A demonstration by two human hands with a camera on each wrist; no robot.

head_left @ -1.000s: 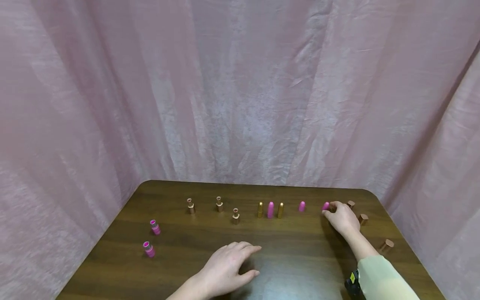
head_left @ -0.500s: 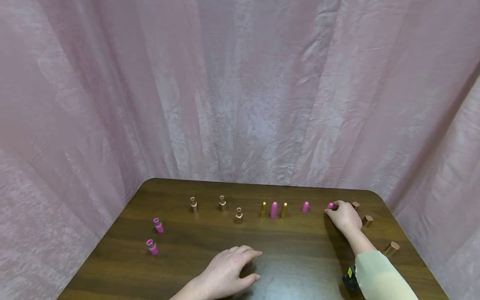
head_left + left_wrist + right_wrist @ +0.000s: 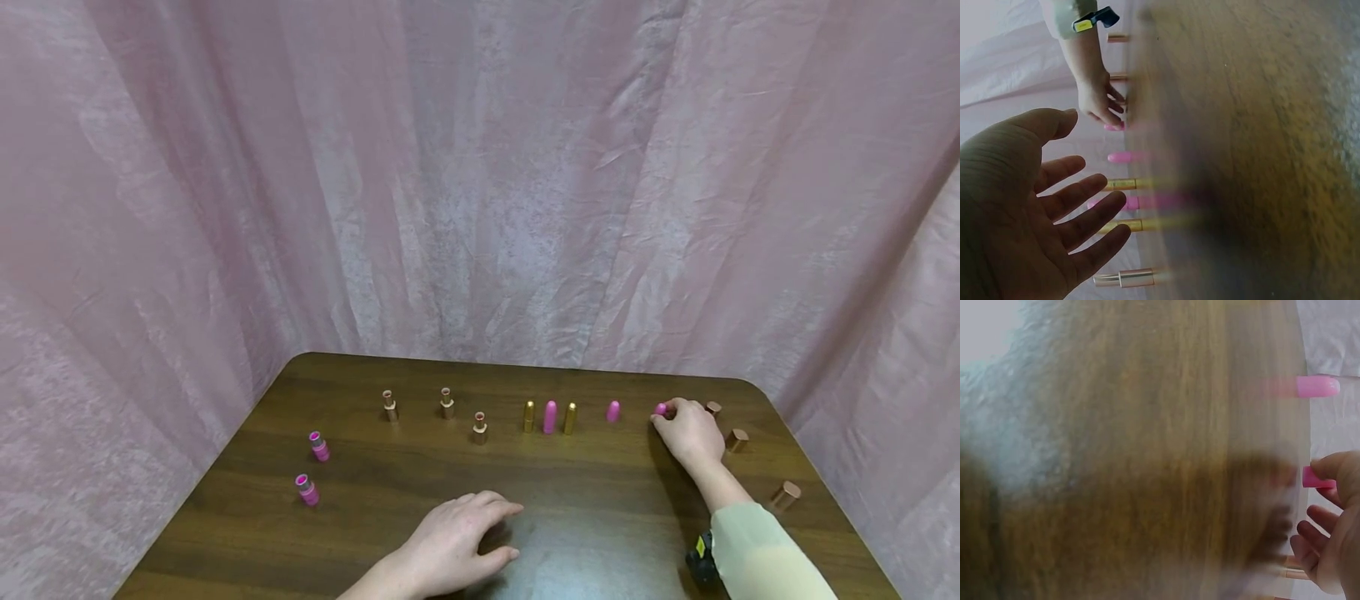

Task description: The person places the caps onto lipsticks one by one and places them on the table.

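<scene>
At the right of the head view, my right hand (image 3: 690, 437) pinches a pink lipstick cap (image 3: 660, 409) between thumb and fingertip. The right wrist view shows this pink cap (image 3: 1319, 477) close over the tabletop, its other end hidden by the hand. A second pink rounded cap (image 3: 613, 412) stands just to the left. My left hand (image 3: 461, 542) hovers over the front middle of the table with its fingers apart and holds nothing. Beyond it, a pink bullet-shaped lipstick tube (image 3: 550, 417) stands upright between a gold one (image 3: 528, 416) and another gold tube (image 3: 570, 419).
Three rose-gold lipstick bases, one a tube with a bare top (image 3: 480, 428), stand left of centre. Two pink bases (image 3: 307, 490) are further left. Rose-gold caps (image 3: 737, 440) line the right side, one by my right forearm. A pink curtain (image 3: 480, 183) hangs behind the brown table (image 3: 375, 533).
The head view has shifted slightly, so things appear a little further right. My right hand keeps its pinch on the pink lipstick cap, nearly in place. The left hand stays still.
</scene>
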